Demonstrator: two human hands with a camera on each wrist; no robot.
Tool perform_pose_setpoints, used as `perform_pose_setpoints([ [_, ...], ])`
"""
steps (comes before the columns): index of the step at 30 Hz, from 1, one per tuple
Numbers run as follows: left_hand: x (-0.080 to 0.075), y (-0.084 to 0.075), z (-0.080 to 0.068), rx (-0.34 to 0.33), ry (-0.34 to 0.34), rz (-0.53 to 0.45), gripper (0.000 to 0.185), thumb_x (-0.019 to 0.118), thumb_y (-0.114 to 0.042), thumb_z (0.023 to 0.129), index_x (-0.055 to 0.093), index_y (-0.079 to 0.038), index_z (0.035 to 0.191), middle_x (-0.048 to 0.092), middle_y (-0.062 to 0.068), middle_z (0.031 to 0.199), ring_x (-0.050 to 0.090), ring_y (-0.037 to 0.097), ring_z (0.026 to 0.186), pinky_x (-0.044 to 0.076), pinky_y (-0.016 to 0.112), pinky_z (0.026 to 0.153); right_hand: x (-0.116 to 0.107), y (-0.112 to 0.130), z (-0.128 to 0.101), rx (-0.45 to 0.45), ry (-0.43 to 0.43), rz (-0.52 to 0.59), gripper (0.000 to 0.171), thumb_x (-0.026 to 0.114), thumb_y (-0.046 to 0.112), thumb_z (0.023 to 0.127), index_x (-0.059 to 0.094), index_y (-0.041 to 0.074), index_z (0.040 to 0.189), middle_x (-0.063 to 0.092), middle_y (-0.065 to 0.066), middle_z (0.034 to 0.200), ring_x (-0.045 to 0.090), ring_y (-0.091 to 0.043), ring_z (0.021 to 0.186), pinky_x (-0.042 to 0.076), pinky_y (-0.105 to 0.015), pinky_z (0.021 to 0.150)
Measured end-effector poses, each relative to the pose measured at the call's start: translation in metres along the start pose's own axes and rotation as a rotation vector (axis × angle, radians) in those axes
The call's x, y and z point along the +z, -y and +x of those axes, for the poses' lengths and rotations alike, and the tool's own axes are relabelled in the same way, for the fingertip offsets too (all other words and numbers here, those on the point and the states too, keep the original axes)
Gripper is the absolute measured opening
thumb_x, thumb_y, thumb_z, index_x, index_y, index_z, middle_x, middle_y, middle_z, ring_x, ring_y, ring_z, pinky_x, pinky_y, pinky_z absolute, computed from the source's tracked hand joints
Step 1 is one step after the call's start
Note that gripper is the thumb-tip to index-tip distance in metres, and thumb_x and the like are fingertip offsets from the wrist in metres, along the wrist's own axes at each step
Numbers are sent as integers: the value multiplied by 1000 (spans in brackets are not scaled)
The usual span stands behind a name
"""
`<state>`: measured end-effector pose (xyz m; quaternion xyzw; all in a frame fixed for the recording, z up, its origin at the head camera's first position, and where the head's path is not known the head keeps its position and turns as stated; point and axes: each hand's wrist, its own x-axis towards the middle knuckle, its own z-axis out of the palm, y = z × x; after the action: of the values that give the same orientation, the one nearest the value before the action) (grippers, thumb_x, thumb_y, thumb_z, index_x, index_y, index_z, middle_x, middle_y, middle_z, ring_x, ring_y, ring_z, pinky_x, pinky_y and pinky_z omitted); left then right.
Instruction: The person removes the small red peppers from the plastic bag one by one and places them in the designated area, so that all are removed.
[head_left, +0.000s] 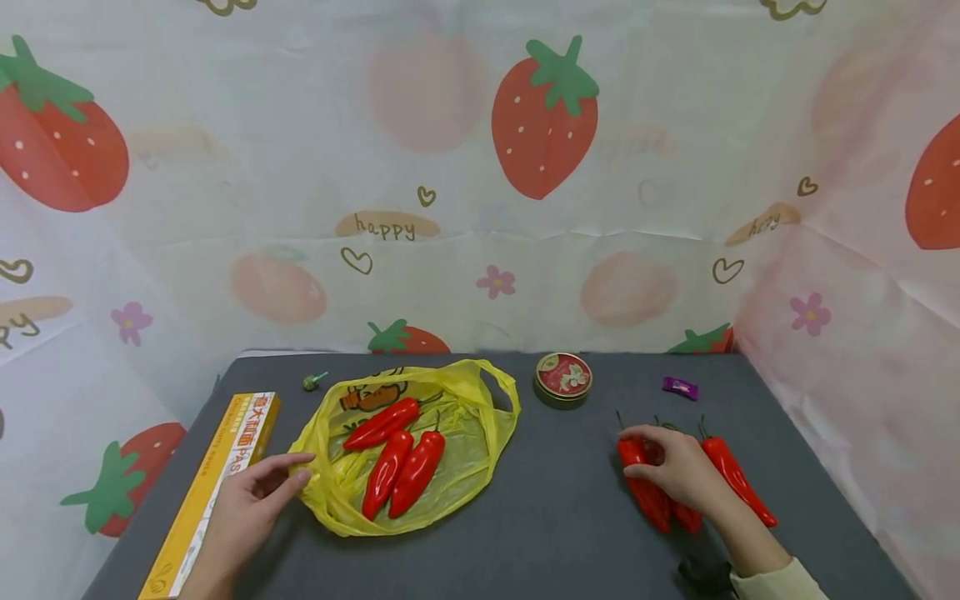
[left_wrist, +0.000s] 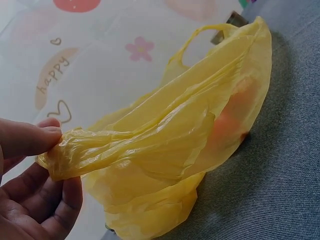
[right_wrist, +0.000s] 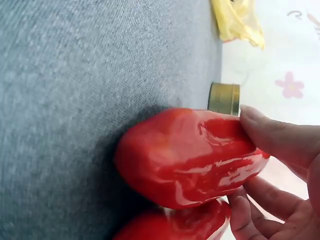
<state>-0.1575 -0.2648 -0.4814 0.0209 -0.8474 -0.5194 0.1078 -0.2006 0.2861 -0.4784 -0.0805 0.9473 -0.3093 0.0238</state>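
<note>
A yellow plastic bag lies open on the grey table with three red peppers inside. My left hand pinches the bag's near left edge; in the left wrist view my left hand holds that crumpled edge of the bag between thumb and fingers. At the right, my right hand grips a red pepper lying on the table. The right wrist view shows my right hand, thumb on top and fingers under the pepper. Another pepper lies just right of the hand, and one more beneath.
A long yellow pasta box lies left of the bag. A round tin, a purple candy and a green lollipop sit near the table's back. Strawberry-print cloth walls the table on three sides.
</note>
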Motion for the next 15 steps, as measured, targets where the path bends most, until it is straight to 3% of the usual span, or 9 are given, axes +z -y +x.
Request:
perform_pose_setpoints([
  [6, 0, 1, 0, 3, -9, 5, 26, 73, -19, 95, 74, -5, 116, 72, -2, 92, 56, 8, 72, 49, 23, 61, 1, -4, 0, -51, -3, -70, 39, 85, 22, 82, 73, 14, 119, 64, -14, 127, 57, -35, 112, 50, -56, 91],
  [15, 0, 1, 1, -24, -6, 9, 28, 72, -24, 95, 74, -6, 117, 70, -5, 92, 55, 9, 73, 48, 23, 61, 0, -5, 0, -57, 11, -76, 39, 84, 24, 83, 73, 13, 119, 65, -12, 124, 60, -29, 105, 52, -52, 86],
])
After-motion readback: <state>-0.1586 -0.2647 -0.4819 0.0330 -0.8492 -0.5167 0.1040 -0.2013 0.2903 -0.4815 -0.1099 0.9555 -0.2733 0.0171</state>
